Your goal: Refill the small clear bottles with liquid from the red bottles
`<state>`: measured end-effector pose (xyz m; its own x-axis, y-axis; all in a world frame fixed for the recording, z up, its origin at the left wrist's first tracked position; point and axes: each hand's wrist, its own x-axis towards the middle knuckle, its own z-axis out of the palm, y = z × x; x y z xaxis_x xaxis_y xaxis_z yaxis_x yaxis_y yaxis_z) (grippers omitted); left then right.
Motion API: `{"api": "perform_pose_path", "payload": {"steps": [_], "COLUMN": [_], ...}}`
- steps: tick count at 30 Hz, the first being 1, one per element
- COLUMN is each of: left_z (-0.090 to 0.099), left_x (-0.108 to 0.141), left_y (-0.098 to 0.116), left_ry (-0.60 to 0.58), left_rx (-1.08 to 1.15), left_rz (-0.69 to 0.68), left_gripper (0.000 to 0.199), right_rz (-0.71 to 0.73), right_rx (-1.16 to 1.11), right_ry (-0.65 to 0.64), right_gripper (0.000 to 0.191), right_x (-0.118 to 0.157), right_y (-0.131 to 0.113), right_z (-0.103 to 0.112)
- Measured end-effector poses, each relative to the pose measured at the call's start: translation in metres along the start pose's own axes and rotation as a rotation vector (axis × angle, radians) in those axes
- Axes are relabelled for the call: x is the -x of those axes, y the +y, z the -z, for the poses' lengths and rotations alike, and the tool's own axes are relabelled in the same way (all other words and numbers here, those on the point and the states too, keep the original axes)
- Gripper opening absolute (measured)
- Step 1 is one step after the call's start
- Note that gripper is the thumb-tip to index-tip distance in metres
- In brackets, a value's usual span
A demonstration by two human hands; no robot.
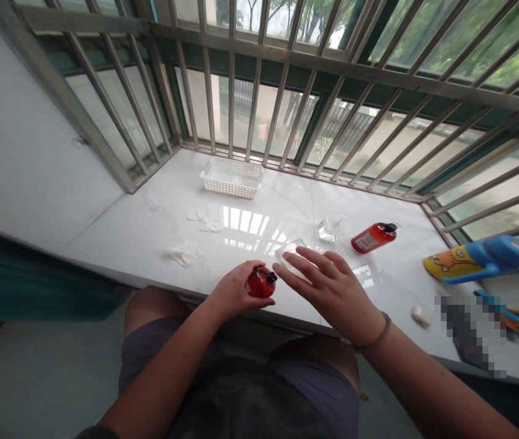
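My left hand (236, 289) is wrapped round a red bottle (259, 285) with a dark neck or cap, held at the front edge of the white counter. To its right, my right hand (321, 277) is stretched out with the fingers apart and nothing in them. Partly behind those fingers lies a clear, flat piece (289, 246), whose kind I cannot make out. Farther back sits a small clear container (330, 228). A second red bottle (371, 238) with a black cap and a pale label lies beyond my right hand.
A white perforated basket (232, 181) stands at the back by the barred window. Crumpled white tissues (183, 252) lie on the left of the counter (122, 235). On the right are a blue and yellow water bottle (474, 259), a small pale case (421, 316) and a blurred-out dark object (467, 332).
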<state>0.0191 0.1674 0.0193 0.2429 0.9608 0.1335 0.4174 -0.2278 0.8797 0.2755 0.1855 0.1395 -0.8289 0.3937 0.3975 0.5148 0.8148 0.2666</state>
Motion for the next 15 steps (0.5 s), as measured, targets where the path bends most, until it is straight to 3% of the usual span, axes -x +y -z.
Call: {"api": "perform_pose_path", "payload": {"steps": [7, 15], "left_z": [0.002, 0.002], "left_x": [0.002, 0.002], "left_y": [0.001, 0.001], "left_ry": [-0.003, 0.004], "left_rx": [0.009, 0.016], "left_rz": [-0.001, 0.003], "left_gripper": [0.086, 0.086], "right_rz": [-0.152, -0.374], "right_rx": [-0.153, -0.531], "right_ry": [-0.059, -0.078], "right_gripper": [0.061, 0.088], "right_x": [0.011, 0.026], "right_y": [-0.007, 0.002], "right_z": [-0.021, -0.043]}}
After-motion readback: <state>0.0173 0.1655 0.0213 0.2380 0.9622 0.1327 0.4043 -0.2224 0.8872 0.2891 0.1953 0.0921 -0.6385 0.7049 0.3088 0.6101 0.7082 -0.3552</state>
